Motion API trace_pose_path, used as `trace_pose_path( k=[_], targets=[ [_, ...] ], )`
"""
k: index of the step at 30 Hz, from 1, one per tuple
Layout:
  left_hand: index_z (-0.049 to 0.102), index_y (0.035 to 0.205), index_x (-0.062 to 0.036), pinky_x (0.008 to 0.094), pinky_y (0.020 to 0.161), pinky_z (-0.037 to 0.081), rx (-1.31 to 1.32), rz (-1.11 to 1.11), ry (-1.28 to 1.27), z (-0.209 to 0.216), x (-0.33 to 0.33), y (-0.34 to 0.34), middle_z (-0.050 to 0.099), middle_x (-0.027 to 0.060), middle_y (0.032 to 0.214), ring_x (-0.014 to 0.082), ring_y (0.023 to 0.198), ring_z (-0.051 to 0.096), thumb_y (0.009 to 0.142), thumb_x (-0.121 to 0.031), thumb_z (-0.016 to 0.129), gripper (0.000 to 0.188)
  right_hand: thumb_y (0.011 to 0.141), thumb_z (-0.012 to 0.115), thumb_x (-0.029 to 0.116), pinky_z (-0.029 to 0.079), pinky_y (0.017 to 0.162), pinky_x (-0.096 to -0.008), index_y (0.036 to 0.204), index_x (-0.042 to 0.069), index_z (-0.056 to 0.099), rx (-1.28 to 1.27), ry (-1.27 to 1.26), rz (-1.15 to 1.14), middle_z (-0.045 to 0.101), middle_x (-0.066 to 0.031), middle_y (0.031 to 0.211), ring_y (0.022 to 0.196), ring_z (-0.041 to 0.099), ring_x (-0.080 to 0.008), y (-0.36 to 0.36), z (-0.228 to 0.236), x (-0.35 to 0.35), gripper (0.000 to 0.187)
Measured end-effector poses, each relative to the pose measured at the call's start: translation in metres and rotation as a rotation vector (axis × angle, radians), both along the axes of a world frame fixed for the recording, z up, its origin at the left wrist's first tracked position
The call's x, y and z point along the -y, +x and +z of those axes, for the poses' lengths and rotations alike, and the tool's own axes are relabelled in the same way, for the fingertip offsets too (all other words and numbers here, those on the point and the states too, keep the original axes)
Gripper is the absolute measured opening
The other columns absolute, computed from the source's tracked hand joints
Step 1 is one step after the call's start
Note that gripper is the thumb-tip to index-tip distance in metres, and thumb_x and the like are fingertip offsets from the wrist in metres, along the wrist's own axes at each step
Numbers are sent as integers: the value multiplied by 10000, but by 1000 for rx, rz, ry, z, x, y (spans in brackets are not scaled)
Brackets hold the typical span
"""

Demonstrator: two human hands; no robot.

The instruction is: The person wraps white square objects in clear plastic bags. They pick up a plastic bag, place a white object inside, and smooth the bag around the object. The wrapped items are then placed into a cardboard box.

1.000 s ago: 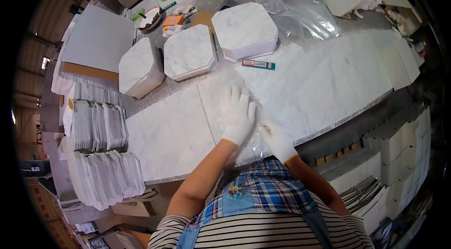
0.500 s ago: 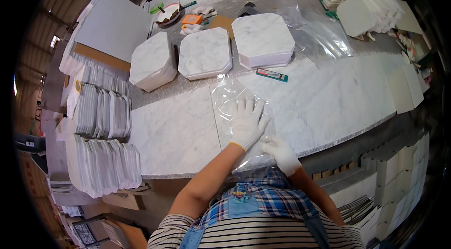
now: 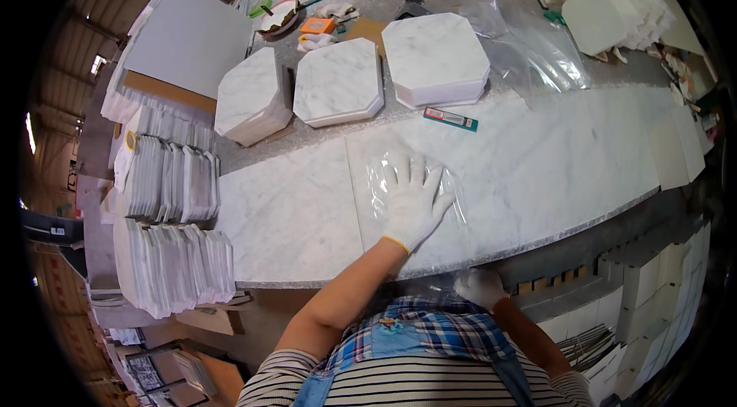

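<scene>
At nine o'clock stand rows of thin white stone tiles (image 3: 173,184). The white-gloved left hand (image 3: 414,203), fingers spread and released, lies flat on clear crinkled plastic film (image 3: 376,184), centrally over white grey-veined marble slabs (image 3: 553,153). At five o'clock, the white-gloved right hand (image 3: 480,288) curls; whether it grasps film, I cannot tell.

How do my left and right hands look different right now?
Your left hand lies with fingers spread on the clear plastic, while your right hand looks curled, though blurred. The left is over the white marble slab; the right is just past its near edge. Both wear white gloves.
</scene>
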State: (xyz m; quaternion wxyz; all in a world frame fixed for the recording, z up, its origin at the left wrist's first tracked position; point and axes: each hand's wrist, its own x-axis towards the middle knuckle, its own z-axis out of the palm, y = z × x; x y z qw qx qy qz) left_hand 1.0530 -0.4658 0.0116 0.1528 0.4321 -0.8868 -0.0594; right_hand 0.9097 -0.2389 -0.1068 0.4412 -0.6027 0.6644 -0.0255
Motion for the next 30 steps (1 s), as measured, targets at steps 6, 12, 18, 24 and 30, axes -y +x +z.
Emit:
trace_pose_path(
  k=[6,12,18,24,30],
  targets=[
    [536,1375,-69,607,1100,267,47,-40,-1,-4,-6,-4,463,248,1412,460,1326,385,897,-479,612,634,871,653,393,539,872,-439,1077,95,732,-240,98,46,717,-182,1062,980,693,-354,-17,-35,6,371],
    [504,1404,-76,626,1105,256,47,-65,59,-1,4,1,434,272,1444,484,1340,363,899,-484,613,659,935,579,240,550,810,-446,1085,125,721,-103,1,177,721,-146,1030,933,691,-349,-30,154,46,236],
    [500,1400,-74,635,1109,256,-2,-138,58,2,23,-15,435,266,1440,488,1336,362,888,-473,621,661,938,576,233,528,834,-447,1116,97,702,30,-621,84,693,-136,1104,980,656,-358,-10,114,98,257],
    [553,1348,-51,619,1112,265,-21,-170,34,0,38,-3,486,256,1402,464,1332,391,898,-454,610,606,939,587,199,498,909,-449,1269,78,620,-362,-742,-32,617,-135,1278,1104,602,-334,-44,123,141,353],
    [605,1270,-12,524,1091,342,-6,-202,43,-1,31,11,530,246,1348,430,1300,439,897,-373,599,519,938,603,195,466,978,-437,1310,27,582,-31,-865,-76,589,-176,1320,1193,559,-373,2,148,197,408]
  ],
)
